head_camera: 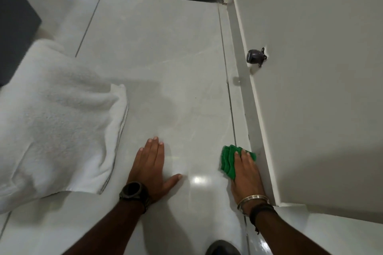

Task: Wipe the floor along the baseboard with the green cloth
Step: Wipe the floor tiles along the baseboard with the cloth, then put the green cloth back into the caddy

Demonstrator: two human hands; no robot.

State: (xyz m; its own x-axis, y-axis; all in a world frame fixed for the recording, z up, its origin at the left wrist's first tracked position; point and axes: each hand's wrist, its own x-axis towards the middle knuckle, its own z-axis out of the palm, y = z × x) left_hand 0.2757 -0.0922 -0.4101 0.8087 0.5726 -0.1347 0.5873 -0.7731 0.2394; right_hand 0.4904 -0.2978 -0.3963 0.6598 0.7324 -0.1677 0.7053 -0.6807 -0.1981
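Glossy pale floor (165, 58), baseboard (244, 97) along right. Right hand (245, 174) fingers (247, 156) flat and together, pressing green cloth (228, 160) down beside baseboard, near end. Left hand (150, 168) splayed flat on floor, holding nothing. Judgement: keep cloth edge tight to baseboard, even pressure, stroke toward far end.

Tiled floor (161, 68) under towel (58, 120), cloth (227, 159)

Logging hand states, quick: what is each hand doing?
Left hand: open, flat on the floor, holding nothing.
Right hand: open, pressing the green cloth down.
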